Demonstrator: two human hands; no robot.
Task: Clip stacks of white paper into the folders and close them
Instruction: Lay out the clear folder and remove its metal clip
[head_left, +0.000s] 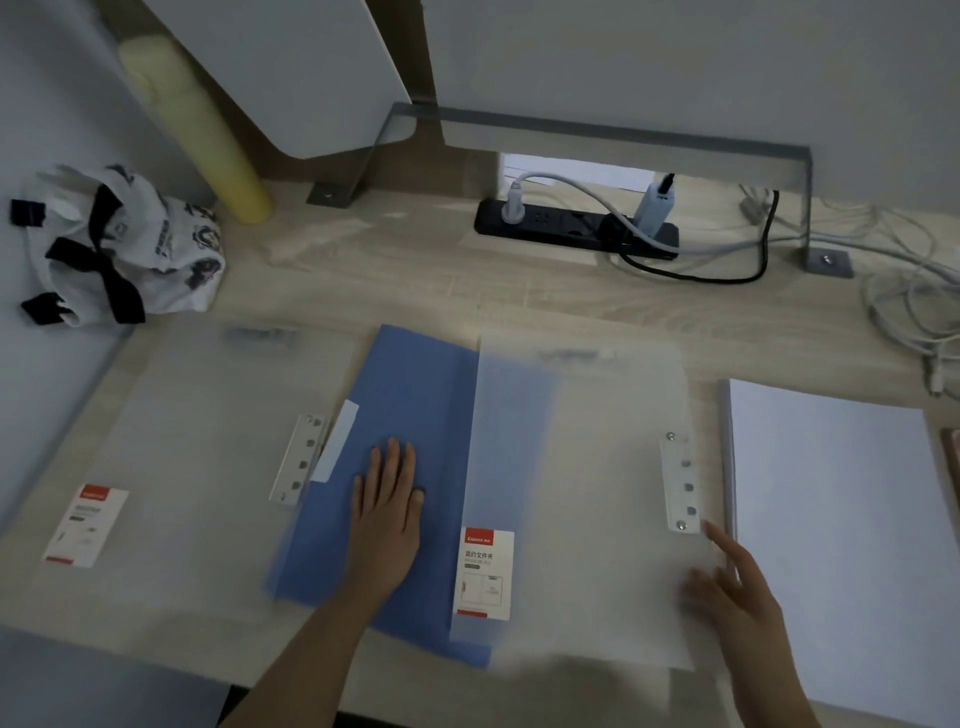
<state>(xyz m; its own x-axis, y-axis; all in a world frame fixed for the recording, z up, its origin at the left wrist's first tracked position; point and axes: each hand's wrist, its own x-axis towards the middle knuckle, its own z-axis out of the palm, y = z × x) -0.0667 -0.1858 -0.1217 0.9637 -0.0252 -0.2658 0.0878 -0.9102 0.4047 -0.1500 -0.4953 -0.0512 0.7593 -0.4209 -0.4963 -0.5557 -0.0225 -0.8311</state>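
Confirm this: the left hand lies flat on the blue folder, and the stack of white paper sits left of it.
Wrong on one point. The head view shows the stack of white paper right of the left hand, at the right end of the desk. The left hand does lie flat on the blue folder.

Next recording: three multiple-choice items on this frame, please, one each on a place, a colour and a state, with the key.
1. Where on the desk does the stack of white paper lie? A) right side B) left side C) far edge
2. What colour is the folder under the left hand? A) red B) blue C) black
3. How is the left hand? A) clenched B) pinching a sheet C) flat, fingers straight
Key: 1 A, it lies right of the translucent folder; 2 B, blue shows around the palm; 3 C, its fingers lie straight on the folder.
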